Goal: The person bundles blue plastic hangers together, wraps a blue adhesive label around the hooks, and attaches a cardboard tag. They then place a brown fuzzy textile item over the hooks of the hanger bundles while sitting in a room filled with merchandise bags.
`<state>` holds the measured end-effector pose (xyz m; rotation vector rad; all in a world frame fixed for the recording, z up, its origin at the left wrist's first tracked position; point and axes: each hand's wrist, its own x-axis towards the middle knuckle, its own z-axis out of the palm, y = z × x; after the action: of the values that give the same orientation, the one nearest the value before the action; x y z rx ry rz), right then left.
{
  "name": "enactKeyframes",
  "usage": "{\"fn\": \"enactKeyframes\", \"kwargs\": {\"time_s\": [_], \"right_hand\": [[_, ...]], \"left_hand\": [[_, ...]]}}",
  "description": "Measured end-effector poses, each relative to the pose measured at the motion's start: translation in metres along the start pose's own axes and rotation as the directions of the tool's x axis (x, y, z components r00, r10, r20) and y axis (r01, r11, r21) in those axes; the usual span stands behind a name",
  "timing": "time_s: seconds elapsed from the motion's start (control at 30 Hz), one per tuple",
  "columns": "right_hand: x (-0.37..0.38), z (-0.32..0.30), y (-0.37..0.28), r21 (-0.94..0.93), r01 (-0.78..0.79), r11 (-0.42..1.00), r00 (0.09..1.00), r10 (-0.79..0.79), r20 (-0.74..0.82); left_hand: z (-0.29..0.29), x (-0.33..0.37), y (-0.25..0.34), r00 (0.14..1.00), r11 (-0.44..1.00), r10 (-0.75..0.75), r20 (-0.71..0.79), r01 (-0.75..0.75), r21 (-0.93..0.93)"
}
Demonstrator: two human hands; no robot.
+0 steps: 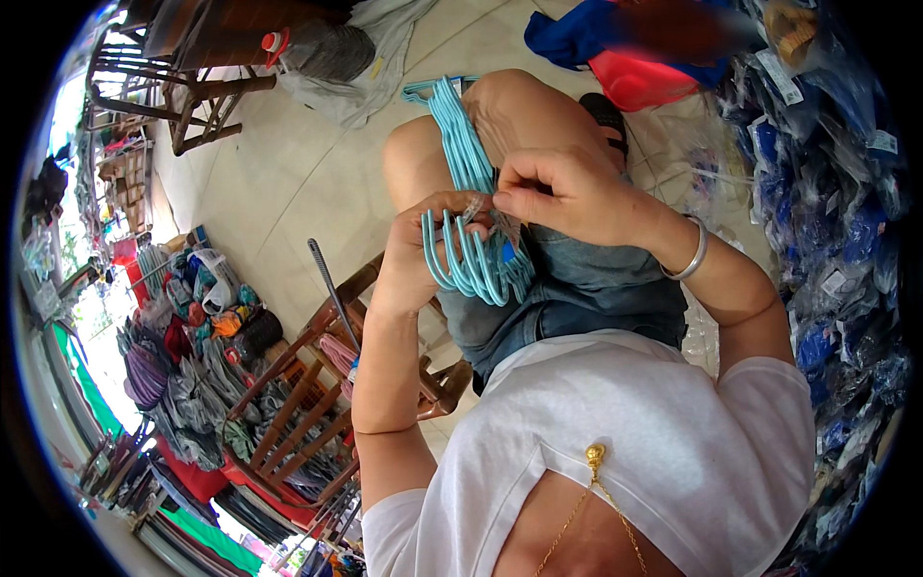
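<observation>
A white shirt [692, 423], denim shorts [601, 288], silver bangle [702, 246] and gold necklace [596, 453] are worn.

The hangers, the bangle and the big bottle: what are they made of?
The hangers look like plastic, or maybe plastic-coated wire: thin, smooth rods, evenly light blue. The bangle seems to be polished metal, because it's silvery and shiny. The bottle is probably clear plastic: it looks see-through, with ridges.

Glare whitens the far left; edges curve into black.
</observation>
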<state>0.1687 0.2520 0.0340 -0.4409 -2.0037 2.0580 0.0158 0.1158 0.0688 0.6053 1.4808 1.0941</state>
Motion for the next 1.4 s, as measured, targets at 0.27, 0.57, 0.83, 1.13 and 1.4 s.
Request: {"fn": "enactKeyframes", "kwargs": {"time_s": [0.27, 0.57, 0.83, 1.13, 1.4], "right_hand": [[0.022, 0.01, 0.017, 0.145, 0.103, 0.984, 0.994, -0.105, 0.012], [0.004, 0.012, 0.032, 0.123, 0.074, 0.99, 0.995, -0.065, -0.079], [-0.025, 0.03, 0.025, -0.32, 0.485, 0.814, 0.821, -0.55, -0.155], [-0.03, 0.029, 0.031, -0.211, 0.391, 0.896, 0.887, -0.428, -0.174], [0.014, 0.012, 0.036, 0.071, 0.021, 0.997, 1.0, -0.021, -0.002]], "left_hand": [[-0.008, 0.009, 0.0, 0.996, 0.969, 0.05, 0.071, -0.066, 0.239], [-0.012, 0.011, -0.004, 0.999, 0.993, 0.003, 0.033, -0.007, 0.118], [-0.02, 0.004, -0.013, 0.991, 0.99, -0.108, -0.077, 0.1, -0.1], [-0.01, 0.005, -0.008, 0.989, 0.987, 0.133, -0.062, -0.126, 0.099], [0.001, 0.014, -0.013, 0.957, 0.937, 0.277, -0.08, -0.251, 0.244]]}}
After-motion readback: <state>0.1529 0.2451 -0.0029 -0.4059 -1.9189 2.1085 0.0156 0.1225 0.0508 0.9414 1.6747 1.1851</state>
